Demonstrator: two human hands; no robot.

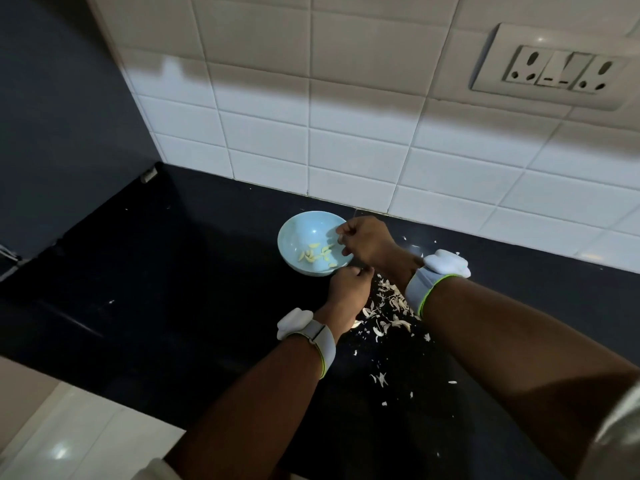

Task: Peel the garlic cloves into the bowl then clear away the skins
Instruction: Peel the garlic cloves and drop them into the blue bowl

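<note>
Fingers of our right hand [363, 242] are curled in over the bowl's [294, 237] right rim, tips bunched as if pinching something small; we cannot tell whether it is a clove or a scrap of skin. Our left hand [348, 289] sits just in front of the bowl with its fingers also curled tight, thumb side toward the right hand, and what it holds, if anything, is hidden from us.

Below the right hand, the bowl stands on the black counter [156, 271] near the tiled wall [346, 133]. A small heap of peeled cloves [317, 254] lies at its bottom, pale yellow against the blue.

Skins [388, 313] lie scattered on the counter between and under our wrists, thickest just beside the left hand and thinning out toward us. Both wrists wear white bands [311, 332].

We judge the peeling well along: several cloves are in the bowl and no whole unpeeled cloves show on the counter. Whether one more is in our fingers is unclear. The clearing has not begun, since the skins are spread across the counter.
</note>
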